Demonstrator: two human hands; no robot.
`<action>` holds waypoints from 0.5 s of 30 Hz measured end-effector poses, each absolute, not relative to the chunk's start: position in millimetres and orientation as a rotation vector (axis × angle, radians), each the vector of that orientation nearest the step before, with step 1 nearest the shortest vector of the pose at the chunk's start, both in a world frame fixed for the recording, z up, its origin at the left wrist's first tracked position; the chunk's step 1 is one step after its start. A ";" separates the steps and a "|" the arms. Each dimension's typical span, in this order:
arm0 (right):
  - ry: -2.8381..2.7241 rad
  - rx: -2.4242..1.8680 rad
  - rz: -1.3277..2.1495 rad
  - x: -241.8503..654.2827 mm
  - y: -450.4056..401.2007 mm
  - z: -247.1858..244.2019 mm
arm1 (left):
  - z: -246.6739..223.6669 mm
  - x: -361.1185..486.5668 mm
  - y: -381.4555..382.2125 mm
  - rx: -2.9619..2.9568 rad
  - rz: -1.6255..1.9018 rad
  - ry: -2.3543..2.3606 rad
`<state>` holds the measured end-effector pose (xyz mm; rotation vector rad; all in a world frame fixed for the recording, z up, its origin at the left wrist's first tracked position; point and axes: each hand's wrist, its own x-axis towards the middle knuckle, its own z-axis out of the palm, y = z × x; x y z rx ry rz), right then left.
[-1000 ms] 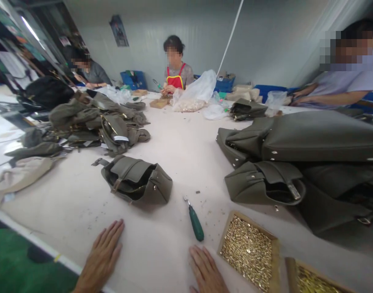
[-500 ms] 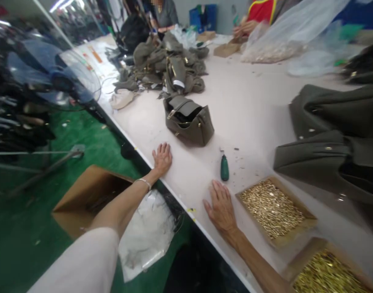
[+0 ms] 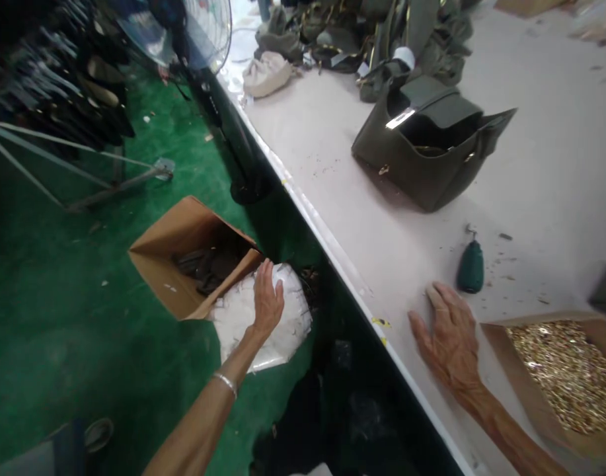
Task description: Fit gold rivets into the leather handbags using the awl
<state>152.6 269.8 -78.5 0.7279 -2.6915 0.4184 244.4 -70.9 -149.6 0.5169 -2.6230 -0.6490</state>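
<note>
This looks like a reach: my empty left hand (image 3: 269,301), fingers together, thumb out, is over a crinkly white plastic bag (image 3: 238,324) beside an open brown cardboard box (image 3: 184,228), down left. Getting into the box would need reaching lower. My empty right hand (image 3: 451,337), fingers a bit apart, rests on the smooth pale tabletop (image 3: 402,258) by a fat green-handled metal hook (image 3: 471,268).

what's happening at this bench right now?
A person has the left hand out past the table's edge, over a white plastic bag beside an open cardboard box on the floor; whether it touches the bag isn't clear. The right hand rests on the table, between a green-handled tool and a tray of gold-coloured pieces. Neither hand visibly holds anything. An olive handbag stands open farther up the table.
</note>
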 end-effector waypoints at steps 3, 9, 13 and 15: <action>-2.710 0.722 0.406 154.3 269.0 -79.0 | -212.4 309.9 -98.4 0.615 -0.635 -2.727; -2.760 0.704 0.369 155.0 269.3 -83.4 | -293.0 362.8 -122.5 0.598 -0.539 -2.901; -2.921 0.625 0.344 154.4 276.4 -81.1 | -320.7 375.7 -129.2 0.510 -0.480 -2.931; -2.965 0.538 0.321 157.6 282.2 -78.2 | -329.8 379.0 -130.0 0.477 -0.442 -2.928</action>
